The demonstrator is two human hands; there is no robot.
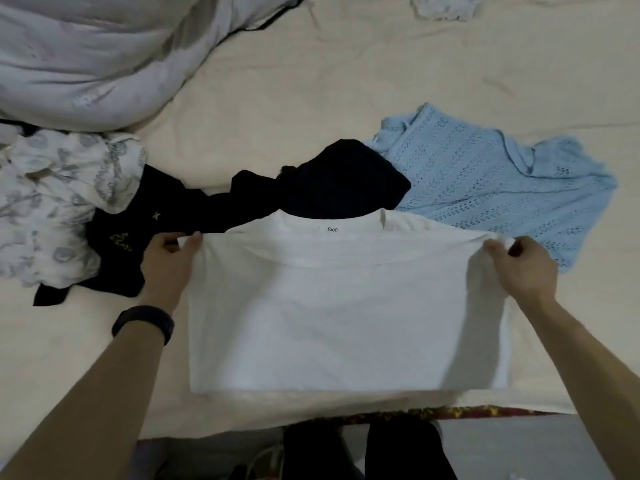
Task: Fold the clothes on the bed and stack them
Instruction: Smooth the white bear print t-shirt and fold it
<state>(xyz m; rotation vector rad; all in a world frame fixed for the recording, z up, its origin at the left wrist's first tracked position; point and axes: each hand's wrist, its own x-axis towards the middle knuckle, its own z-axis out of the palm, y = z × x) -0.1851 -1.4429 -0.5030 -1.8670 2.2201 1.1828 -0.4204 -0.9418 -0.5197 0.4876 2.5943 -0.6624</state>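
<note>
Both the left hand [169, 258] and right hand [519, 265] pinch the top corners of the white T-shirt [346, 306], spread flat just in front of the black garment [339, 181], likely pulling it taut for a clean fold.

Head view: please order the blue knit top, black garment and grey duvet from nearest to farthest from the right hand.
1. blue knit top, just beyond the right hand.
2. black garment, middle, left of that hand.
3. grey duvet, far upper left.

Cream-sheeted bed [311, 81] — dim light, grey floor [502, 448]
</note>
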